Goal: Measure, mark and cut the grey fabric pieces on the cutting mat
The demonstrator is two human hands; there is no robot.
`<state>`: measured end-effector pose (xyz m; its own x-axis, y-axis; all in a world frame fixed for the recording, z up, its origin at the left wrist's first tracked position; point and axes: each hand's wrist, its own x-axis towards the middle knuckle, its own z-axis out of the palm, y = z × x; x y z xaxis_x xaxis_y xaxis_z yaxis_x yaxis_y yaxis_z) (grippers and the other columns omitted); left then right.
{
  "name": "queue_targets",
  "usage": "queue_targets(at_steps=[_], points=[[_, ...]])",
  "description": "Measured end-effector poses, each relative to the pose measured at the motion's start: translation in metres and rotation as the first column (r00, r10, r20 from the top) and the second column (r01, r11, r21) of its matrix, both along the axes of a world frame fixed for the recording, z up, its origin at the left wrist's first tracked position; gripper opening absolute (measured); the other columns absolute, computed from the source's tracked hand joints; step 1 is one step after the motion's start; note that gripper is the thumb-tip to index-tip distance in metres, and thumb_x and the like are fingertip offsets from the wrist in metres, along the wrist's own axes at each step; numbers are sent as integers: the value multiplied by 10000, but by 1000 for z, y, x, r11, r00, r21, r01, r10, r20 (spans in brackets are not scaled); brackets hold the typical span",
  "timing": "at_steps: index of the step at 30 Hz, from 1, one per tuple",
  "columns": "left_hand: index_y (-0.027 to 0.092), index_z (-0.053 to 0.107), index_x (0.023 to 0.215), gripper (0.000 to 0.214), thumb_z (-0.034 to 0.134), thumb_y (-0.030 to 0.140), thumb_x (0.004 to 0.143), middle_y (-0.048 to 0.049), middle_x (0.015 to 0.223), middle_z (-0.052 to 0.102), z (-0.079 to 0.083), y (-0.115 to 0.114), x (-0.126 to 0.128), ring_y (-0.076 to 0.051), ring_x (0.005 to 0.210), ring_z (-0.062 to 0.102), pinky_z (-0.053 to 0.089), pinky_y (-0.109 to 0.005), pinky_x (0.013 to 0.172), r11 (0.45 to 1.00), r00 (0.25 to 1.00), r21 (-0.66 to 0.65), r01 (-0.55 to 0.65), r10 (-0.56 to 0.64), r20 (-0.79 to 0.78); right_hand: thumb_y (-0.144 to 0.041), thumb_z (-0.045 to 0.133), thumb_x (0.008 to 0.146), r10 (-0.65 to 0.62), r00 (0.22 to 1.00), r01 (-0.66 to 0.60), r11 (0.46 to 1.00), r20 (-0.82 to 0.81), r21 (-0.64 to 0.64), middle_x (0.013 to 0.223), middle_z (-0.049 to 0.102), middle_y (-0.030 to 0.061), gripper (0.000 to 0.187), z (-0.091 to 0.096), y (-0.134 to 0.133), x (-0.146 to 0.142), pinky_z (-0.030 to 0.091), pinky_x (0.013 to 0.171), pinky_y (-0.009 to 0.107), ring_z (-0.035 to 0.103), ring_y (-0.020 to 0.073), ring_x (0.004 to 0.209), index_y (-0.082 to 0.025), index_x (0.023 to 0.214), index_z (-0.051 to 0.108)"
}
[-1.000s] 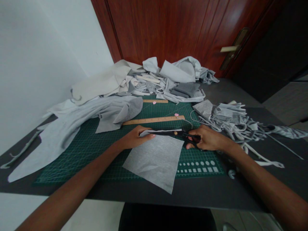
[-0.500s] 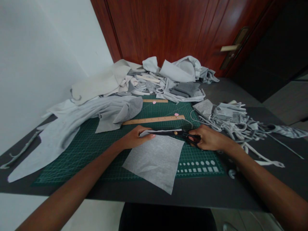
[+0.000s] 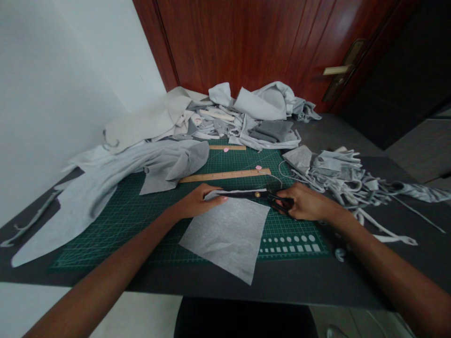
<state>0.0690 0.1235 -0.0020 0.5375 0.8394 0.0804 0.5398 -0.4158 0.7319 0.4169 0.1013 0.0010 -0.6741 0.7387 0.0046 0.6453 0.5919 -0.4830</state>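
Observation:
My left hand [image 3: 200, 202] pinches the upper left corner of a grey piece of fabric [image 3: 227, 237], thumb on top. The fabric spreads over the green cutting mat [image 3: 141, 225], and its lowest corner hangs past the mat's near edge. Fingers of my right hand [image 3: 303, 201] are wrapped round the handles of black scissors [image 3: 259, 194] with a brass-coloured pivot. Their blades lie along the fabric's top edge and point at my left hand. A narrow light strip of cloth shows just beyond the blades. The blade tips are close to my left thumb.
Beyond the fabric lies a wooden ruler [image 3: 225, 175], with a pink chalk-like piece [image 3: 258, 167] by it. A second ruler [image 3: 229, 147] is farther back. Draped grey cloth [image 3: 105, 173] covers the left side. Cloth scraps [image 3: 338, 173] heap at right, more fabric [image 3: 264, 103] behind.
Almost nothing differs. The scissors' blades look slightly closer together at the pivot, while both hands and the fabric stay in place.

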Motion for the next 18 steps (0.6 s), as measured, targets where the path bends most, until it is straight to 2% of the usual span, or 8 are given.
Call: queue_targets(at_steps=[18], points=[[254,802,1032,326,666,513,889,-10,991,791,-2,0,-1,-236,962,695,544,-322,921,1000,1000,3,-21,21,-6,-155,542,816,10,999,-12,999,39,45,573,541,-14,155,-2,1,1,265,510,267,410,111,483,-196,667,534]])
